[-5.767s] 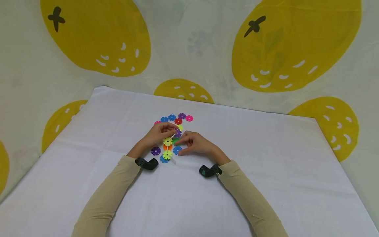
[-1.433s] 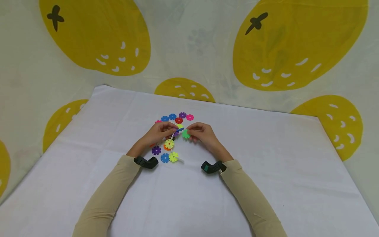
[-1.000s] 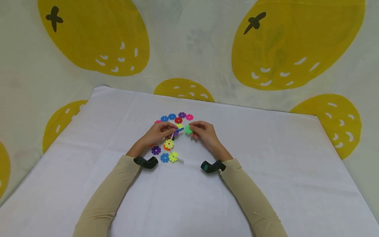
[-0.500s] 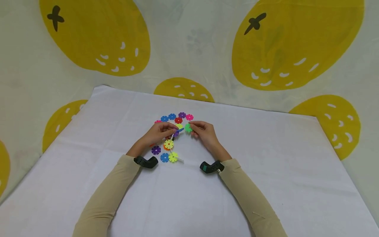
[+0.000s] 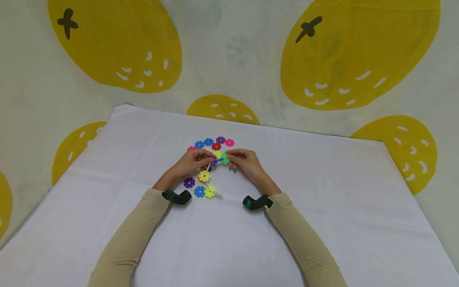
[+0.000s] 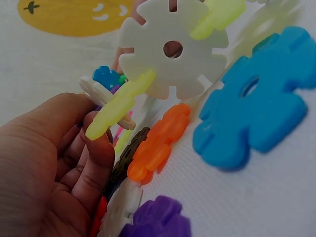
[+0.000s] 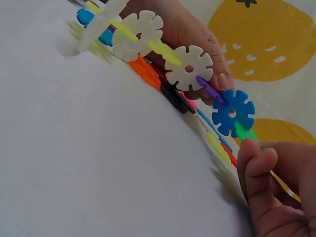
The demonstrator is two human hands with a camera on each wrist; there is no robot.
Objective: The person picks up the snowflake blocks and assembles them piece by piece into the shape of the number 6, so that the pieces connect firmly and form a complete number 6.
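Several slotted plastic discs are joined into a chain. In the right wrist view it runs through white discs [image 7: 190,74], yellow discs [image 7: 165,52], a purple disc [image 7: 210,90] and a blue disc [image 7: 234,104]. My left hand [image 5: 193,161] pinches the chain near its far end, by the blue disc. My right hand [image 5: 248,162] pinches a green disc [image 7: 245,132] between thumb and finger, its edge at the blue disc's slot. The chain's near end, with a yellow disc [image 5: 210,191], hangs down toward me. A white disc [image 6: 148,64] looms close in the left wrist view.
Loose discs lie on the white cloth [image 5: 287,223] around and under the chain: purple [image 5: 189,183], blue [image 5: 199,192], orange [image 6: 160,143], and red [image 5: 216,146] and pink [image 5: 230,142] farther back. A fruit-print curtain [image 5: 229,52] stands behind the table.
Since 5.8 seconds ago the blue disc has joined the chain and my right hand has picked up the green disc. Over the last half second it moved left, bringing green against blue.
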